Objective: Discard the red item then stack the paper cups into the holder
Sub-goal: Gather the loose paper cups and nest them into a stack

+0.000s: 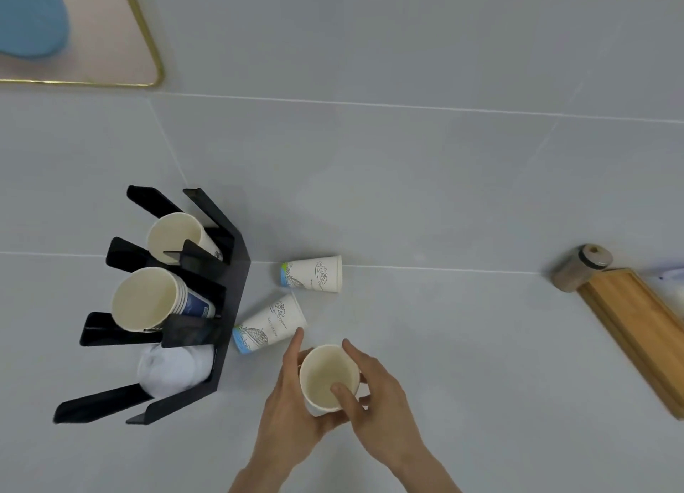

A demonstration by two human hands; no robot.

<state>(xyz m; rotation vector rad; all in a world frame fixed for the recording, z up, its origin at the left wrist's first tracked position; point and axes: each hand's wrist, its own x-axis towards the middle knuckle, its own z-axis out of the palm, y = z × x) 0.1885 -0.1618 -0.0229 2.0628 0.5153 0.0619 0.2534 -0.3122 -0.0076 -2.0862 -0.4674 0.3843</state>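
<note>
Two bare hands close around one upright white paper cup (327, 377) low on the pale grey surface (444, 196): the left hand (292, 400) wraps its near side, while the right hand (374, 389) grips the rim, thumb inside. Just beyond lie two printed paper cups on their sides, one (272, 324) touching the left fingertips, the other (314, 273) a little farther. To the left stands the black slotted cup holder (229, 289), with a single cup (177, 237) in its far slot and a nested stack (155, 300) in the next.
</note>
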